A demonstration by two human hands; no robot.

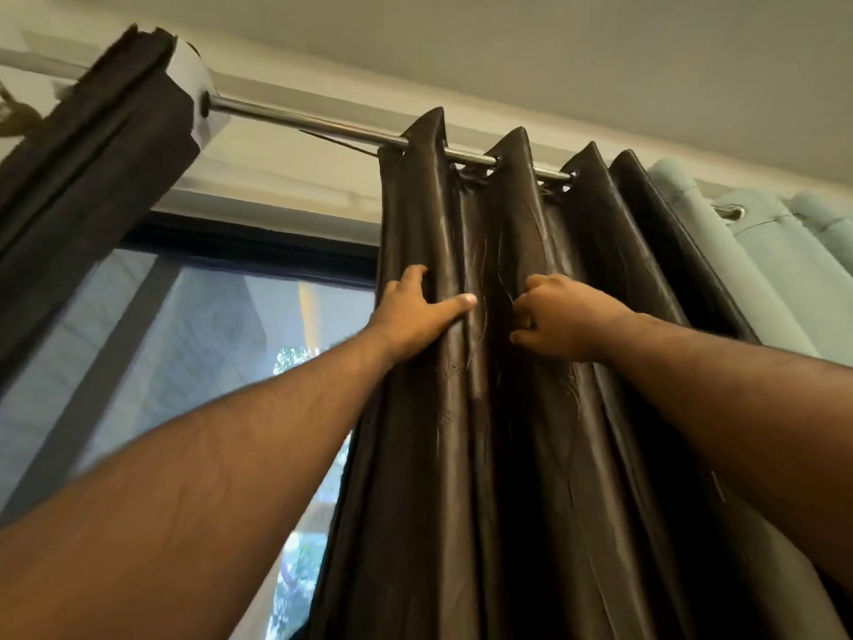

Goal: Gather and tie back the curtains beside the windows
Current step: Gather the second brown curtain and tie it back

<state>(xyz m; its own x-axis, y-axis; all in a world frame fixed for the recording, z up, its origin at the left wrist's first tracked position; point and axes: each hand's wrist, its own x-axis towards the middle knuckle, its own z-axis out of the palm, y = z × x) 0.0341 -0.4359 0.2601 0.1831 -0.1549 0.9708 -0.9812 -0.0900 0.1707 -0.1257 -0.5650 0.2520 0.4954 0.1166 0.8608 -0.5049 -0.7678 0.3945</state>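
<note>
A shiny dark brown curtain (466,431) hangs in deep folds from a metal rod (314,123) by eyelets. My left hand (417,307) grips the curtain's leftmost fold, fingers tucked behind the edge and thumb lying across the front. My right hand (561,318) is curled round the fold just to the right, pinching the fabric. Both arms reach upward. Another dark curtain (87,177) hangs bunched at the upper left on the same rod.
The window (221,344) with a dark frame lies between the two dark curtains, greenery showing through it. A pale teal curtain (775,265) hangs at the far right. The ceiling (554,53) is close above the rod.
</note>
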